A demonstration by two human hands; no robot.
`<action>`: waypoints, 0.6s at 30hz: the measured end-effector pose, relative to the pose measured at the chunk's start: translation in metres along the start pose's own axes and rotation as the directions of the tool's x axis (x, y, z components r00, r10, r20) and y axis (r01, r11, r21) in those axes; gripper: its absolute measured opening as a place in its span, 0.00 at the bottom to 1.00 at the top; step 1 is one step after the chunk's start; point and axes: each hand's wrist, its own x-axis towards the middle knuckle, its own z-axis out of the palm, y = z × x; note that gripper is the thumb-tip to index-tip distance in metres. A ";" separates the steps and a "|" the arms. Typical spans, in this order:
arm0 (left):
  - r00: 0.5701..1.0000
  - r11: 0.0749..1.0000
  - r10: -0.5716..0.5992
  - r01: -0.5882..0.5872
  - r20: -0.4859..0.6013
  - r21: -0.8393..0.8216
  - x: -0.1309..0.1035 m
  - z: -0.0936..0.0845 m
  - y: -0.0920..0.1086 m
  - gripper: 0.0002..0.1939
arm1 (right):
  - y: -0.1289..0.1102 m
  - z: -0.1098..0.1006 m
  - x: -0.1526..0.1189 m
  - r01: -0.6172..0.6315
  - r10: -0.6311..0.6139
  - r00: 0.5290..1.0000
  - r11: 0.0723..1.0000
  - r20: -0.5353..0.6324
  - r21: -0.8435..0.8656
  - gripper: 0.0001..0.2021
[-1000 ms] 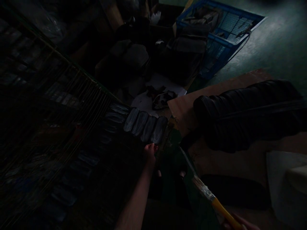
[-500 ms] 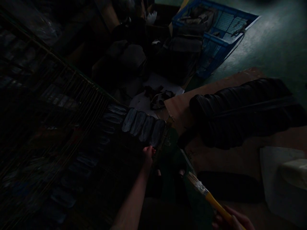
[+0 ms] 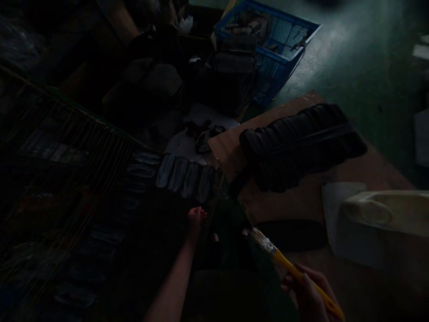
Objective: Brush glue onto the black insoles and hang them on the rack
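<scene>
My right hand [image 3: 310,290] grips a paintbrush [image 3: 291,266] by its yellow handle. The pale-smeared bristles point up and left, over the edge of a brown board [image 3: 378,172]. Low on the left, my left hand [image 3: 197,214] has its fingers curled; whether anything is in them is too dark to tell. Just above that hand lies a row of dark oval pieces [image 3: 185,176] with greyish, streaked faces, perhaps shoe soles. On the board rests one flat, long, dark piece [image 3: 293,235] with rounded ends, near the brush.
Two rows of stacked dark pieces [image 3: 301,141] stand on the board. A pale container [image 3: 398,212] lies beside a whitish sheet [image 3: 342,201] at right. A blue crate [image 3: 275,60] stands behind. Wire racking [image 3: 83,129] and more oval pieces fill the left. Another person's arm [image 3: 122,22] shows at top left.
The view has swung right, so the surroundings sit farther left. My left hand has drawn slightly away from the end of the oval row. My right hand, with the brush, has come up farther into view.
</scene>
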 end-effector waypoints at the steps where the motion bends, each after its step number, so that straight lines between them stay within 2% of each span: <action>1: 1.000 1.000 -0.007 0.006 0.021 0.008 -0.006 -0.001 0.000 0.16 | -0.003 -0.004 0.000 0.044 -0.044 0.999 0.999 -0.011 0.001 0.24; 4: 0.997 0.998 -0.043 0.039 0.069 0.058 -0.021 0.001 -0.001 0.11 | -0.018 -0.023 0.005 0.205 -0.205 0.975 0.979 -0.091 0.000 0.21; 5: 0.997 0.991 -0.063 0.058 0.041 0.118 -0.026 0.004 -0.001 0.11 | -0.025 -0.032 0.009 0.256 -0.257 0.957 0.966 -0.133 -0.021 0.20; 6: 0.996 0.986 -0.057 0.044 0.074 0.163 -0.032 0.008 -0.001 0.12 | -0.031 -0.042 0.014 0.304 -0.309 0.934 0.951 -0.178 -0.052 0.19; 9: 0.979 0.978 -0.008 -0.034 0.203 0.205 -0.061 0.024 0.003 0.16 | -0.052 -0.075 0.033 0.436 -0.462 0.834 0.887 -0.303 -0.151 0.17; 11: 0.945 0.978 0.041 -0.104 0.324 0.179 -0.089 0.037 0.009 0.22 | -0.064 -0.093 0.048 0.504 -0.547 0.767 0.837 -0.335 -0.213 0.17; 13: 0.898 0.969 0.086 -0.176 0.432 0.173 -0.117 0.052 0.014 0.25 | -0.075 -0.106 0.064 0.543 -0.626 0.721 0.777 -0.297 -0.318 0.17; 15: 0.867 0.951 0.122 -0.241 0.483 0.193 -0.138 0.067 0.017 0.27 | -0.083 -0.114 0.083 0.556 -0.687 0.696 0.699 -0.208 -0.450 0.17; 18: 0.876 0.917 0.181 -0.314 0.447 0.245 -0.153 0.085 0.017 0.28 | -0.090 -0.118 0.112 0.552 -0.743 0.665 0.557 -0.075 -0.621 0.18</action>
